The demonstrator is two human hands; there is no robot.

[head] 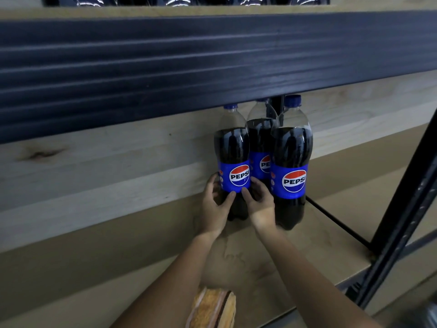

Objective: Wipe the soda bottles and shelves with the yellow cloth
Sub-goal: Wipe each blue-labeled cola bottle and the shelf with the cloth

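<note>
Both hands cup the front-left Pepsi bottle (234,166) low on its body: left hand (216,204) and right hand (259,204) wrap it, thumbs across the front. 3 bottles stand together on the wooden shelf (307,252). Yellow cloth (211,308) lies at the near edge, unheld. Best to keep the bottle upright, base supported, clear of its neighbours.

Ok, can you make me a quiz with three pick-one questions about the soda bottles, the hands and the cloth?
1. How many bottles stand on the lower shelf?
A two B three C five
2. What colour are the caps?
A blue B red C white
3. What are the hands doing?
A wiping the shelf B hanging free C gripping one bottle

Answers: B, three Pepsi bottles stand together; A, the caps are blue; C, the left hand and right hand both curl round the left bottle, while the cloth lies untouched.
</note>
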